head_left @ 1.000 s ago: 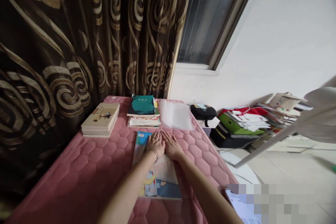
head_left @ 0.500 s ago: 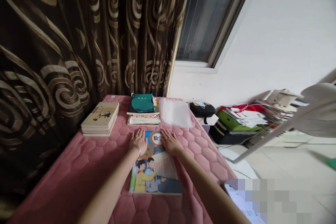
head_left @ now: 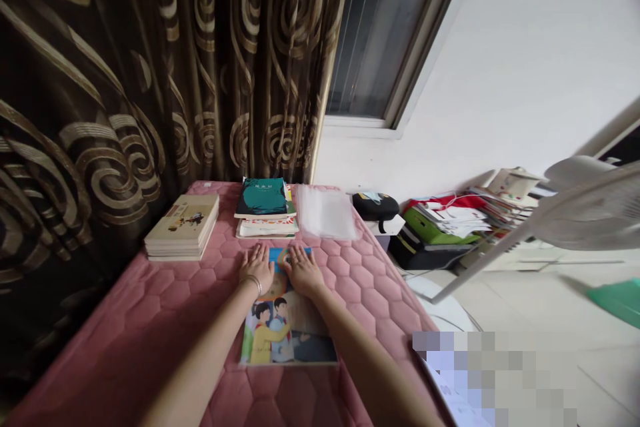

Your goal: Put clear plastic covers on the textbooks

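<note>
Head view: one slim paperback (head_left: 273, 340), soft and easily creased

The paperback lies flat on the pink quilted mattress (head_left: 160, 327), directly in front of me. My left hand (head_left: 257, 269) is palm-down at its far left corner, and my right hand (head_left: 304, 271) is palm-down on the far right part of the cover. On both, the fingers lie straight and slightly parted, pinching nothing.

I'd judge it light and rather floppy, likely to bend if lifted by one corner. Its cover looks smooth, so it could slide under a dry palm; a pale rim along the near edge may be clear film, but I can't tell. Its corners would crease first. I'd hold it by both side edges, thumbs on top, fingers beneath; the padding should give enough to let fingertips in.

Beyond it, a teal book (head_left: 261, 197) tops a small pile, with translucent sheets (head_left: 331, 213) just to the right. Further left sits a stack of cream books (head_left: 183, 223). Past the mattress's right edge are a black case (head_left: 375, 205) and a white fan (head_left: 590, 220).
</note>
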